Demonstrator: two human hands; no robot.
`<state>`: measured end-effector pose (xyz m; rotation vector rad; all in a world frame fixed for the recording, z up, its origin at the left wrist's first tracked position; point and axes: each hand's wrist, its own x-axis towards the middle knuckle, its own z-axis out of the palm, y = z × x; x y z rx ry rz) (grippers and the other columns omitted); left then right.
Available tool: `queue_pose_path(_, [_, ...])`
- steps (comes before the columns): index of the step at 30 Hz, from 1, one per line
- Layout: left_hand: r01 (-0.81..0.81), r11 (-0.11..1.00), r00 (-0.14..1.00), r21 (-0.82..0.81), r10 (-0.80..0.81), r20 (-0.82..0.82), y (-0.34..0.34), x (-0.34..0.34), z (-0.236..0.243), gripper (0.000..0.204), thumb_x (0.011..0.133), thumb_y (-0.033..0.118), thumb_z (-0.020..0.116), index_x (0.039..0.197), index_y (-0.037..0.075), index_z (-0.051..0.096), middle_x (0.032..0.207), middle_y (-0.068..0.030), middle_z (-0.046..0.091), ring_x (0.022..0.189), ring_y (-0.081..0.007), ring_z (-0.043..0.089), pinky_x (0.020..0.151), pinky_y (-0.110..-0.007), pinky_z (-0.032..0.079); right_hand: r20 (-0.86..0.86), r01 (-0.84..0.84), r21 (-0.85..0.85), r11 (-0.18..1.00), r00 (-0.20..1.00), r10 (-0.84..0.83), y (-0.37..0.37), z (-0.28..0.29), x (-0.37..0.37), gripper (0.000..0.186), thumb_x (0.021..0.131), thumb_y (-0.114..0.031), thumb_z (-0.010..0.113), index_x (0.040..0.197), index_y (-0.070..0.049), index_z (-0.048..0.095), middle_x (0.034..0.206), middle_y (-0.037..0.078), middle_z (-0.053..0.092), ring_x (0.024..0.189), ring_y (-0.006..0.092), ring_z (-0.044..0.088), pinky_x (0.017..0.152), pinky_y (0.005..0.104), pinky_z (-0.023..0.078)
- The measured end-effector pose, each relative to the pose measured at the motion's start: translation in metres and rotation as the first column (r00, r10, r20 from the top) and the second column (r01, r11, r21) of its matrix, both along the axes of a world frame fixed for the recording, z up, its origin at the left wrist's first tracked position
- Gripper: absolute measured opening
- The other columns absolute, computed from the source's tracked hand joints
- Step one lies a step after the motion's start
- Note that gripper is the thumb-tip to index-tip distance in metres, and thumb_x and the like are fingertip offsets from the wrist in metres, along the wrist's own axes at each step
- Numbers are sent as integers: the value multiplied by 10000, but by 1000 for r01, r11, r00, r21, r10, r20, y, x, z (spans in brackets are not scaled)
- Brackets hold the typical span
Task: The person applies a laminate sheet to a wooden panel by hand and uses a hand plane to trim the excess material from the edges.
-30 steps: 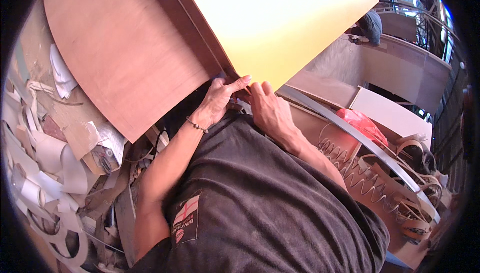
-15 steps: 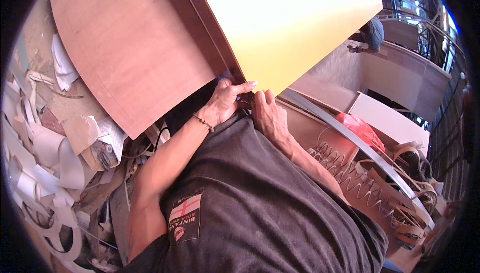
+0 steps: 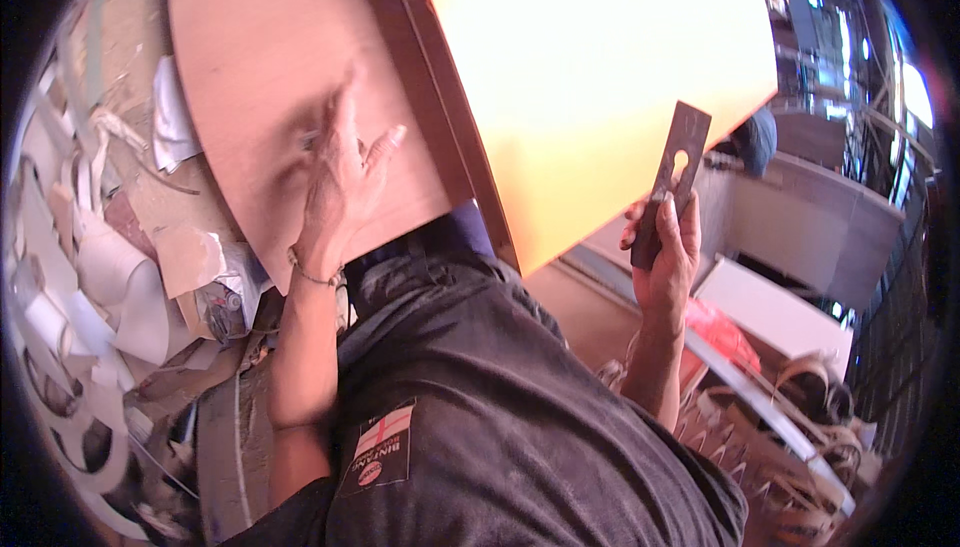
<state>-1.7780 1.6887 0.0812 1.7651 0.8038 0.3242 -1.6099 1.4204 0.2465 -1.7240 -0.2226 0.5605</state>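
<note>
In my right hand (image 3: 668,259) is a dark, flat plane iron (image 3: 688,134) with a keyhole-shaped slot. The fingers and thumb wrap its lower end, and it points upward beside the edge of a bright yellow panel (image 3: 600,57). My left hand (image 3: 350,182) is slightly blurred, its thumb and fingers apart. It holds nothing visible and is over a pinkish-brown wooden panel (image 3: 275,37), casting a shadow on it; whether it touches is unclear. A dark brown edge (image 3: 432,87) runs between the two panels.
Curled pale strips (image 3: 125,292) and scraps heap up at the left. To the right are a red plastic bag (image 3: 725,335), a white board (image 3: 778,305), a long metal strip (image 3: 765,405) and coiled offcuts. Another person (image 3: 755,142) is partly visible beyond the yellow panel.
My hands were together at the panels' near corner and have separated. The left moved up and left over the brown panel; the right moved right, bringing the plane iron into clear view.
</note>
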Motion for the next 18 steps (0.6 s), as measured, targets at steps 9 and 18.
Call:
queue_pose_path(9, [-516, 794, 838, 321, 390, 382, -25, 11, 35, 841, 846, 477, 789, 1516, 100, 449, 1600, -214, 341, 1528, -365, 243, 1187, -669, 25, 532, -270, -811, 520, 30, 846, 117, -8, 71, 296, 900, -4, 649, 1172, -98, 719, 1017, 60, 726, 878, 226, 686, 770, 362, 538])
queue_pose_path(18, [-120, 962, 993, 244, 117, 25, -33, 78, 28, 502, 1016, 259, 593, 1410, -9, 434, 1180, -198, 590, 1103, -331, 603, 966, -569, 355, 372, -278, -928, 249, -731, 571, 244, -14, 88, 295, 774, -100, 698, 1052, -174, 762, 1016, 25, 679, 966, 213, 643, 932, 387, 521])
